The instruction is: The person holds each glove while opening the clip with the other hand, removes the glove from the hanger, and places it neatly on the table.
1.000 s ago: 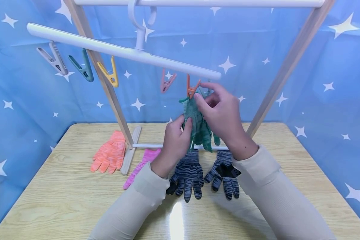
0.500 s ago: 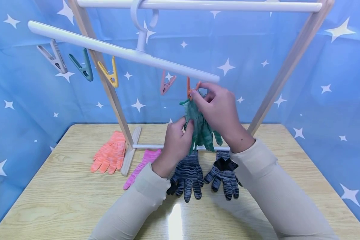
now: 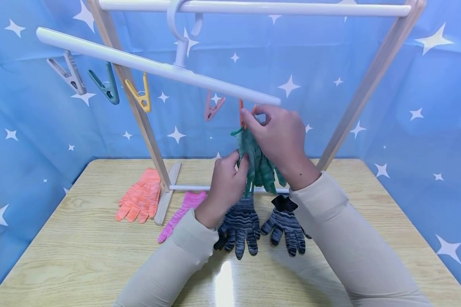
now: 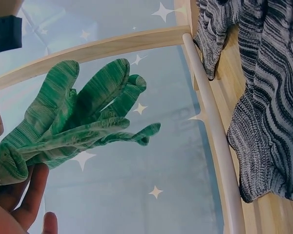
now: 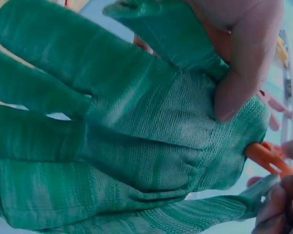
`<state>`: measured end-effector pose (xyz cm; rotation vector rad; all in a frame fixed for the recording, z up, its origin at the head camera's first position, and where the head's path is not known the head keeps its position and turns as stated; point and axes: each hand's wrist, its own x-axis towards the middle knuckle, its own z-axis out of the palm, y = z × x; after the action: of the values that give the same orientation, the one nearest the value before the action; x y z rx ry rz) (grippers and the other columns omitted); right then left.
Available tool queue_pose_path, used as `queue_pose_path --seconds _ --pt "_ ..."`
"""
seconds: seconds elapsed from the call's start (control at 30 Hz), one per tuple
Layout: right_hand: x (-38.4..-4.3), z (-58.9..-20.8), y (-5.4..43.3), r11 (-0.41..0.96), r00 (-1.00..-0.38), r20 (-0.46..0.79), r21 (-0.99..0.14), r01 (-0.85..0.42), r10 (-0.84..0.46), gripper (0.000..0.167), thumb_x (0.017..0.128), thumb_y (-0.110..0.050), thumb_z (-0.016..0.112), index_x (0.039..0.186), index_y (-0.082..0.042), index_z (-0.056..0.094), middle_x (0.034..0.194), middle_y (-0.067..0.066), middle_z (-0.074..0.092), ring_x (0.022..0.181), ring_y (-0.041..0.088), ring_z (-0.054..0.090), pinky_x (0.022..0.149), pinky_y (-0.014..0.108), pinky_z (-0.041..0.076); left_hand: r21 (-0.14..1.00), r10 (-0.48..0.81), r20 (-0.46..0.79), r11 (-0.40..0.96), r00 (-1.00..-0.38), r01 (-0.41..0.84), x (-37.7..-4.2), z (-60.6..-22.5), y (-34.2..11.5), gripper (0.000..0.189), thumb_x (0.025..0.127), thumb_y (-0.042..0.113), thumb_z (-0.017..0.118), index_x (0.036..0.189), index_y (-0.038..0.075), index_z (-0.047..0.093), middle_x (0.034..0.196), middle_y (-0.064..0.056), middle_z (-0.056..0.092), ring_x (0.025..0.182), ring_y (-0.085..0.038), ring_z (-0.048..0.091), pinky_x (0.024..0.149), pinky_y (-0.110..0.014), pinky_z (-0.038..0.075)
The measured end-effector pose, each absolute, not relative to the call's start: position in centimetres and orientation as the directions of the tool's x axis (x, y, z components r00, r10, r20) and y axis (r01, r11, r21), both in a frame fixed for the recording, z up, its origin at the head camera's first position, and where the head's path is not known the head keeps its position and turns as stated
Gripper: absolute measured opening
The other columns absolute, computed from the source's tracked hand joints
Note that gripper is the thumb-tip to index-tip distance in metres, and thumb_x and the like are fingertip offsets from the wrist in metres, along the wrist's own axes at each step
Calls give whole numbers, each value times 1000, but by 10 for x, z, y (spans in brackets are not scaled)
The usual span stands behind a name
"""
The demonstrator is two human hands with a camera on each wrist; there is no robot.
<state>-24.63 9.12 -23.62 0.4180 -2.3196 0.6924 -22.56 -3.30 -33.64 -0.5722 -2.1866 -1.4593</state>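
In the head view a green glove (image 3: pixel 262 168) hangs fingers-down below the right end of the white hanger (image 3: pixel 153 66). My left hand (image 3: pixel 226 181) pinches its side between thumb and fingers; in the right wrist view the left thumb (image 5: pixel 244 73) presses on the knit. An orange clothespin (image 5: pixel 268 158) sits at the glove's cuff, and my right hand (image 3: pixel 282 136) grips its handles with thumb and fingertips. A grey-green clothespin (image 5: pixel 261 190) beside it bites a second green cuff, mostly hidden by my right hand in the head view.
Grey (image 3: pixel 71 76), green (image 3: pixel 107 87), yellow (image 3: pixel 141 94) and pink (image 3: pixel 213 106) clothespins hang along the hanger. A wooden frame (image 3: pixel 365 87) carries it. On the table (image 3: pixel 80 256) lie orange (image 3: pixel 141 194), pink (image 3: pixel 182 213) and black-grey gloves (image 3: pixel 240 226).
My right thumb and fingers have closed further over the orange clothespin's handles, covering more of it. The hanger's right end and the green glove have dropped slightly. My left hand keeps its pinch.
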Motion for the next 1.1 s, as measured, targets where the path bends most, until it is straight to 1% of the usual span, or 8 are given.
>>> queue_pose_path --seconds 0.13,0.2,0.3,0.47,0.57,0.73,0.9,1.1 --pt "-248 -237 90 844 -686 719 -294 -448 -114 45 96 -53 60 85 -14 77 46 1 39 40 20 31 41 32 21 736 95 577 370 -811 567 -226 -338 -33 33 106 23 44 85 6 64 54 2 40 52 -12 47 55 -24 45" --pt "-249 -238 88 859 -665 737 -255 -444 -125 47 95 -55 60 80 -13 75 45 1 38 40 19 30 41 31 19 733 94 578 376 -811 566 -226 -338 -33 32 106 23 45 87 6 66 55 2 42 56 -11 51 59 -23 48" --pt "-250 -238 86 875 -631 764 -205 -439 -138 48 93 -56 62 76 -12 73 45 0 38 39 18 28 41 30 17 729 96 579 384 -810 567 -225 -337 -33 32 106 23 45 89 6 66 54 1 43 58 -11 53 61 -24 48" --pt "-251 -238 83 887 -591 794 -162 -432 -143 48 90 -55 67 74 -10 73 44 2 39 39 17 26 41 30 15 727 110 573 388 -812 566 -224 -336 -33 33 106 23 44 88 6 65 54 -4 43 52 -14 48 55 -23 42" --pt "-253 -237 83 892 -590 795 -157 -423 -140 50 90 -55 66 71 -10 72 43 2 38 38 17 26 41 30 15 727 110 572 391 -813 565 -223 -336 -33 34 106 23 44 83 6 62 54 -3 41 50 -15 42 52 -23 37" --pt "-256 -235 83 891 -594 796 -177 -417 -120 54 89 -58 66 64 -10 68 44 2 37 39 17 25 42 30 14 718 110 584 393 -805 575 -224 -337 -32 37 106 23 45 73 8 55 54 -1 36 48 -15 39 50 -23 36" --pt "-259 -235 80 888 -605 788 -189 -418 -117 57 87 -61 67 60 -11 65 45 2 36 40 18 26 43 30 13 705 108 596 403 -796 583 -225 -337 -32 38 106 23 45 72 9 54 53 -2 37 48 -15 40 50 -23 36" --pt "-260 -235 79 878 -632 770 -239 -415 -89 54 91 -55 65 62 -10 65 46 3 42 41 18 30 41 30 18 704 110 597 403 -795 585 -225 -338 -32 37 106 23 45 75 8 57 53 0 37 49 -14 43 52 -23 39"
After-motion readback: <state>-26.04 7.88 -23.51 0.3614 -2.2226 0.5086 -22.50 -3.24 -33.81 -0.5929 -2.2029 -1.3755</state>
